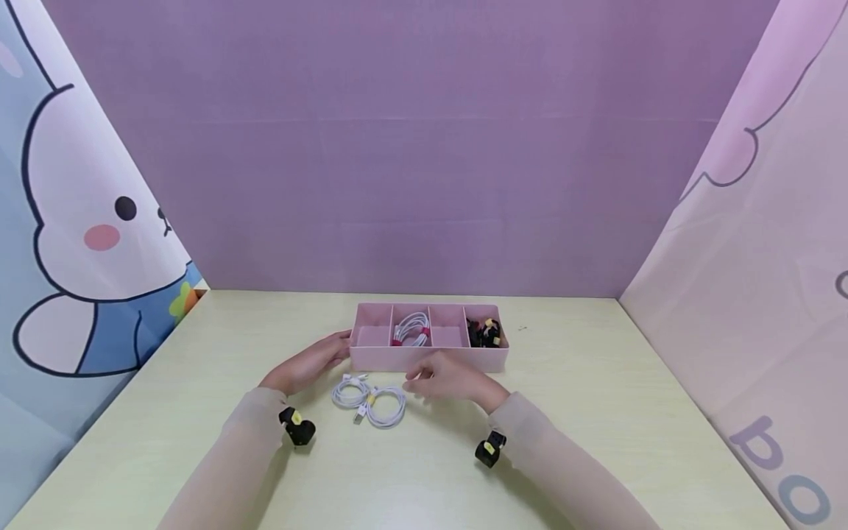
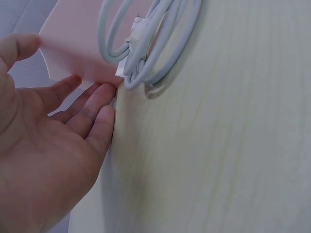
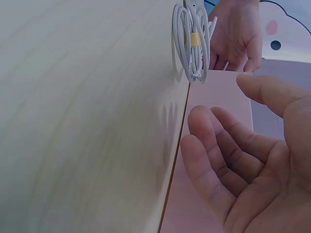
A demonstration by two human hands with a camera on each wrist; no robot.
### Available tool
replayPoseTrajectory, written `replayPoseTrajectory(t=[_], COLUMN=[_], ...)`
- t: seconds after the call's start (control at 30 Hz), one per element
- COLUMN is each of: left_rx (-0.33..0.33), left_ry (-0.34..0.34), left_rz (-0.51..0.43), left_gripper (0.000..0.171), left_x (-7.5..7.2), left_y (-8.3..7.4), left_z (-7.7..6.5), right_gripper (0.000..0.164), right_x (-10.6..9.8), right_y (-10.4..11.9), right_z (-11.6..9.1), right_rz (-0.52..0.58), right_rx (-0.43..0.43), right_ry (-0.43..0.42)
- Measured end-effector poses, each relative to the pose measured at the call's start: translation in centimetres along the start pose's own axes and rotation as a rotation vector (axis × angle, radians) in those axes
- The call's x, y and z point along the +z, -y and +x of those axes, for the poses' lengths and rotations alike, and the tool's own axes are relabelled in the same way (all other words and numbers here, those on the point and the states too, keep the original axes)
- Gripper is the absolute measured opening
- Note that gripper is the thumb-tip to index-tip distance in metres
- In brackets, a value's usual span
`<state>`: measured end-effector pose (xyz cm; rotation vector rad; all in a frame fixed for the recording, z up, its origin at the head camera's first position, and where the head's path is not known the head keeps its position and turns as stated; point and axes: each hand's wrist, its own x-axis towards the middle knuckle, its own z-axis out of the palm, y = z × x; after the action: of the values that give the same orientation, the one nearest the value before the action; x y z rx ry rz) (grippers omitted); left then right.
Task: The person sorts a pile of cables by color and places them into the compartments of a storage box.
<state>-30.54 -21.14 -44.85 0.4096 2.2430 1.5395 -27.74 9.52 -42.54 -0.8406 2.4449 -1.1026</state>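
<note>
A pink four-compartment box [image 1: 429, 359] stands on the table. My left hand [image 1: 318, 361] touches its left end; in the left wrist view the thumb and fingertips of that hand [image 2: 53, 131] rest against the pink wall. Before the box lie two coiled white cables, the left coil [image 1: 350, 392] and the right coil [image 1: 386, 407], which has a yellow tie. My right hand [image 1: 450, 379] hovers by the box's front, right of the coils. Its fingers are loosely bent with nothing between them, as the right hand [image 3: 243, 155] shows in the right wrist view.
Inside the box, the second compartment from the left holds a white cable bundle [image 1: 412, 329] with red ties. Black items with yellowish parts [image 1: 486, 333] fill the rightmost one. A purple backdrop [image 1: 424, 147] rises behind the pale wooden table [image 1: 583, 412], with printed curtains at both sides.
</note>
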Motion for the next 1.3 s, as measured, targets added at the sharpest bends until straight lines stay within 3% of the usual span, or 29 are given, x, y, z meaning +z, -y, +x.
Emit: replayPoseTrajectory(t=[0.57,0.83,1.3], left_rx=[0.0,0.032,0.052], left_ry=[-0.006,0.026,0.042], left_rz=[-0.013,-0.074,-0.091], left_gripper=[0.058,0.056,0.056], left_x=[0.0,0.0,-0.1], left_y=[0.2,0.4,0.4], left_z=[0.0,0.1,0.1], right_gripper=[0.021,0.028,0.025], right_x=[1.1,1.6,2.0], right_y=[0.4,0.3,0.9], right_z=[0.9,1.4,1.5], right_rz=[-0.048,-0.114,-0.089], right_rx=[-0.007,0.017,0.043], right_ry=[0.008,0.034,0.033])
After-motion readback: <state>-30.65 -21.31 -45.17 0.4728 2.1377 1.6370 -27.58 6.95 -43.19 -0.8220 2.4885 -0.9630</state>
